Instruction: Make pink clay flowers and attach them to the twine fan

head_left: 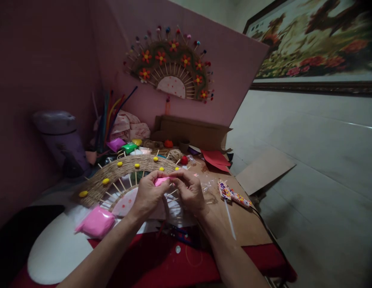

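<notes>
Between my two hands is a small piece of pink modelling clay (pixel 162 181). My left hand (pixel 151 191) is closed around it, with thumb and index finger showing at its edge. The fingertips of my right hand (pixel 189 193) pinch the clay's right end. Below and behind them lies a fan-shaped craft piece with a twine-wrapped band (pixel 114 180), wooden sticks and a pale half-round centre (pixel 127 202). Several yellow clay dots (pixel 106 181) sit along the band. A bag of pink clay (pixel 96 222) rests left of my left forearm.
Right of my hands, a flower-patterned glue gun (pixel 233 195) lies on cardboard (pixel 248 230). Dark-handled scissors (pixel 181 234) are under my wrists on red cloth (pixel 144 260). A purple tumbler (pixel 64 144) stands left. Behind are twine (pixel 175 155), red sheets (pixel 215 159) and a finished fan (pixel 170 60).
</notes>
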Demonstrator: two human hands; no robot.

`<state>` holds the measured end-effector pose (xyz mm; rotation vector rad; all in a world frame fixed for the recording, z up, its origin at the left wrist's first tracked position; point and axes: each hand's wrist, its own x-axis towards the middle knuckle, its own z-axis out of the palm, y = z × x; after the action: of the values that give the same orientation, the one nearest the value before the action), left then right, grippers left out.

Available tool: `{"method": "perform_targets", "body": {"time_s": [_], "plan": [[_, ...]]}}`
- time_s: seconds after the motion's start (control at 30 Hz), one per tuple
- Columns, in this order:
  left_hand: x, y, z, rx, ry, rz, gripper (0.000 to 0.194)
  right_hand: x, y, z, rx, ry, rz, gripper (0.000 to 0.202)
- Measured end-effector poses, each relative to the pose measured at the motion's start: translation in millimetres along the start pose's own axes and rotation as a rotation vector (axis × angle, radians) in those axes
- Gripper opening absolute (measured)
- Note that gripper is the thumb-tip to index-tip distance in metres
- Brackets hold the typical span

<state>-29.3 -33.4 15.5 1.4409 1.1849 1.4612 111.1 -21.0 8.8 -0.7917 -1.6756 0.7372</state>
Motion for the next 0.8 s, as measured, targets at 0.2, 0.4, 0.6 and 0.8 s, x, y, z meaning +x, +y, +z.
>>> {"method": "perform_targets", "body": {"time_s": [0.2, 0.4, 0.6, 0.8], "plan": [[-2, -1, 0.2, 0.153, -0.016, 0.107, 0.012, 1, 2, 4, 0.151, 0.039, 0.135, 0.009], [2, 3, -0.6, -0.171, 0.081, -0.107, 0.016, 6, -2, 2, 0.384, 0.156, 0.234, 0.015], [3, 6, -2.6, -0.485, 0.082, -0.216, 0.021, 10, -1, -2, 0.591, 0.17, 0.315, 0.028], [-1, 3, 1.2, -0.48, -0.026, -0.303, 0.038, 5, 0, 4, 0.483, 0.117, 0.245, 0.021]]}}
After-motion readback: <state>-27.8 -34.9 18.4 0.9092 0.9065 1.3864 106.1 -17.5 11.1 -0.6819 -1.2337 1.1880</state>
